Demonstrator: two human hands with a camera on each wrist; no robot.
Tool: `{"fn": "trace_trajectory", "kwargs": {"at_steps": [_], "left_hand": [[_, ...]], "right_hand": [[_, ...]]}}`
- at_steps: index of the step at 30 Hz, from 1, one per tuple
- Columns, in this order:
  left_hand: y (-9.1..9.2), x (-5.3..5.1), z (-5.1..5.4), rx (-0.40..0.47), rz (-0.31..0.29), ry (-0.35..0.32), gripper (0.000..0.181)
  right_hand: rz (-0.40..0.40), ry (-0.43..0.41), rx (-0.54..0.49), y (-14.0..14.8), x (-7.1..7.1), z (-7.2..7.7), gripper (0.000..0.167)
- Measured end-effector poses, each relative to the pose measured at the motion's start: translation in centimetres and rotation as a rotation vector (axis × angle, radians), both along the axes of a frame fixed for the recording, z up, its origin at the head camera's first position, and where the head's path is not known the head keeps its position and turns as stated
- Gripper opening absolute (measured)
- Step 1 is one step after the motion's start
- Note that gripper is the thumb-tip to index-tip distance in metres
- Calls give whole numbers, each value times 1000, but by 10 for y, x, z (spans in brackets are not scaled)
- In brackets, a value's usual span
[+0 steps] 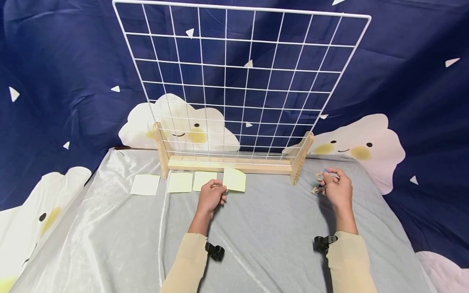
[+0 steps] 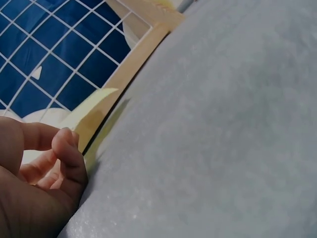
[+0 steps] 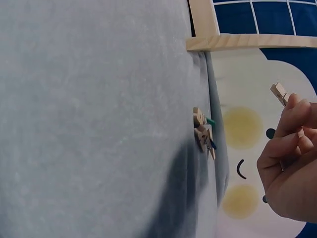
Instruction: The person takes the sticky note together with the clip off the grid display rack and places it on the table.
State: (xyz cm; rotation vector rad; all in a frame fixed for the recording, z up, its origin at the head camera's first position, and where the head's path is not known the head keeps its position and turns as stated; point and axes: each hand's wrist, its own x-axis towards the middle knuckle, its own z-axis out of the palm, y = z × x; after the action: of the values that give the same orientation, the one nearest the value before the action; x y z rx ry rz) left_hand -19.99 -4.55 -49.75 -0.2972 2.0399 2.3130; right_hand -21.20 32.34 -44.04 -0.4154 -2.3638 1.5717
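Note:
My left hand pinches the edge of a pale yellow paper note, which tilts up off the cloth in front of the stand. In the left wrist view the note bends away beyond the fingertips. Two more yellow notes and a whiter one lie in a row to the left. Over on the right, my right hand holds a small wooden clothespin between thumb and finger, raised above the cloth. Below that hand lies a little cluster of clothespins, some with coloured parts.
A white wire grid stands upright in a wooden base with two side feet. Grey cloth covers the table. Behind hangs a dark blue curtain printed with clouds and white triangles.

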Motion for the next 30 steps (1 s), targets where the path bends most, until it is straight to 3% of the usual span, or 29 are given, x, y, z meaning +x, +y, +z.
{"fn": "trace_trajectory", "kwargs": {"at_steps": [8,13,23,30], "left_hand": [[0,-2,0,7,-6,-40,13],[-1,-3,-1,-13,-5,-57,16],[-3,-3,0,-193,13,-66,17],[-7,-3,2,-306,12,-62,14]], "right_hand": [[-28,-21,-52,11,-5,-5,31],[-30,-77,-98,18,-9,-11,29],[-75,-174,-159,25,-20,-31,22],[-140,-236,-141,29,-25,-40,23]]}}
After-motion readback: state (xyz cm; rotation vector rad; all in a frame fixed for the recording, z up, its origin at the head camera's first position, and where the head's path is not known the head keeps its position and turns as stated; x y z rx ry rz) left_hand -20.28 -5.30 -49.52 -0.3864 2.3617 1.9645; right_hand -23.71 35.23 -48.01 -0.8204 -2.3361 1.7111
